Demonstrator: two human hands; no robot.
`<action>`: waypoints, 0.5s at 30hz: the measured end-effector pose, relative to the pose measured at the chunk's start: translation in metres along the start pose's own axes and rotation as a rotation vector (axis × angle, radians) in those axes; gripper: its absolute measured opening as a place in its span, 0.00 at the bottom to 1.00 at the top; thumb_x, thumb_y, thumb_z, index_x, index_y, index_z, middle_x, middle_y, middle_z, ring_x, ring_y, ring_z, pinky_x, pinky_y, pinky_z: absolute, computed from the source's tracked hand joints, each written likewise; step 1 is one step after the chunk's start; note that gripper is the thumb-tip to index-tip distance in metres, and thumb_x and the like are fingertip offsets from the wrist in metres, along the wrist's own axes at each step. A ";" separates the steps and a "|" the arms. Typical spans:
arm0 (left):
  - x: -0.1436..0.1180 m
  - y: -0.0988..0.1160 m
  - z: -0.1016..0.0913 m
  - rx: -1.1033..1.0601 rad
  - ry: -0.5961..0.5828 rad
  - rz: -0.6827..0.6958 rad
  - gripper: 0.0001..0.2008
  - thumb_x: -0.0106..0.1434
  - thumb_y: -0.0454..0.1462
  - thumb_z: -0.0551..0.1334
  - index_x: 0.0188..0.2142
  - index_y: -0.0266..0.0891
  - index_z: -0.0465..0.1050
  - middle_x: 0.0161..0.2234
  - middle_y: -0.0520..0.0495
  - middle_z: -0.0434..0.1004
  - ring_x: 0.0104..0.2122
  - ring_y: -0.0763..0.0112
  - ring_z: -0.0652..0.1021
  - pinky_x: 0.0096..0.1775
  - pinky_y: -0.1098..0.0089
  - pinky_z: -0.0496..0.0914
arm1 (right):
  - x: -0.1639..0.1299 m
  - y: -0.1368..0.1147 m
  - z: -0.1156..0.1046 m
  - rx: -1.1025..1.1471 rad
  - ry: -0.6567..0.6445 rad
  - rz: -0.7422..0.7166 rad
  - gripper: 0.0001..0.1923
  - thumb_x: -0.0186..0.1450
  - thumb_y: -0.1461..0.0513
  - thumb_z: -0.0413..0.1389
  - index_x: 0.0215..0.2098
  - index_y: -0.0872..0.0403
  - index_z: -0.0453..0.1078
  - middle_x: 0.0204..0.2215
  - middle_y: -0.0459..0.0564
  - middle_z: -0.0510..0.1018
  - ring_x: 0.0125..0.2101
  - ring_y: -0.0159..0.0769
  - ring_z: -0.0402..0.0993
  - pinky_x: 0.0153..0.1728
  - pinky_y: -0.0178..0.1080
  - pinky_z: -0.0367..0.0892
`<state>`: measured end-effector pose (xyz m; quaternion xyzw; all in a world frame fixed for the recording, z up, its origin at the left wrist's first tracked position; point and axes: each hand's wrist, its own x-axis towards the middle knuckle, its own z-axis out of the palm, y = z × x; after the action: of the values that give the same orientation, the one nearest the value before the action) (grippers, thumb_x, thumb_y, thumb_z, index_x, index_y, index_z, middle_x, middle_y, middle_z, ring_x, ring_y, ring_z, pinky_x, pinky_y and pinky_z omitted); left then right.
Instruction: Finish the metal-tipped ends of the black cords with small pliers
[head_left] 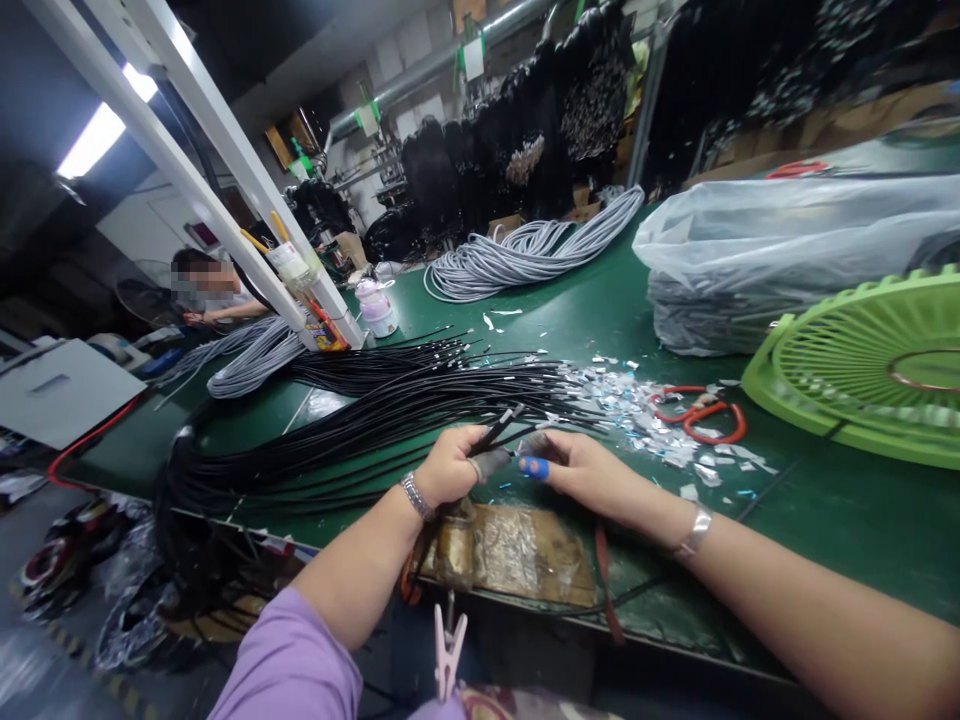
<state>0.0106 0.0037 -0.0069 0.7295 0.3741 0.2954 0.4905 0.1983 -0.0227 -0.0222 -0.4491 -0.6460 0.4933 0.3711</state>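
Observation:
My left hand (452,468), with a metal watch band at the wrist, is closed around a few black cables (498,430) whose light-tipped ends stick up past the thumb. Facing it, my right hand (589,472) has its thumb and fingers pinched together close to the cable ends. Blue tape wraps one of its digits, and a greyish cover is on another fingertip. Whatever lies between those fingertips is too small to make out. Behind both hands, a long bundle of black cables (352,425) runs across the green table (825,510), its ends pointing right.
Foil and white scraps (630,405) lie by red-handled scissors (712,418). To the right are a green fan (847,350) and a plastic-wrapped bundle (765,270). Grey cable coils (532,255) rest farther back. A white post (225,190) rises left; another person (240,300) sits beyond.

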 end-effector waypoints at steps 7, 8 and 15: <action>0.000 0.004 0.001 -0.085 0.027 -0.061 0.21 0.49 0.51 0.68 0.26 0.34 0.69 0.15 0.58 0.60 0.15 0.83 0.60 0.19 0.78 0.56 | -0.005 -0.001 -0.004 -0.443 0.196 -0.267 0.09 0.60 0.57 0.52 0.24 0.51 0.64 0.21 0.46 0.71 0.22 0.34 0.63 0.24 0.36 0.58; 0.000 0.004 0.001 -0.091 0.038 -0.065 0.21 0.49 0.51 0.68 0.25 0.34 0.68 0.15 0.58 0.60 0.15 0.83 0.60 0.19 0.78 0.56 | -0.006 -0.001 -0.005 -0.448 0.197 -0.288 0.07 0.59 0.57 0.53 0.25 0.51 0.65 0.22 0.46 0.72 0.23 0.34 0.64 0.25 0.36 0.59; 0.000 0.005 0.001 -0.090 0.043 -0.063 0.21 0.47 0.50 0.69 0.24 0.34 0.67 0.14 0.58 0.60 0.14 0.83 0.60 0.19 0.77 0.56 | -0.009 -0.002 -0.003 -0.457 0.296 -0.348 0.08 0.58 0.56 0.55 0.28 0.51 0.66 0.22 0.47 0.71 0.23 0.34 0.63 0.25 0.36 0.59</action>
<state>0.0130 0.0021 -0.0023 0.6883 0.3935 0.3119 0.5236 0.2037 -0.0308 -0.0196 -0.4705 -0.7462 0.1939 0.4292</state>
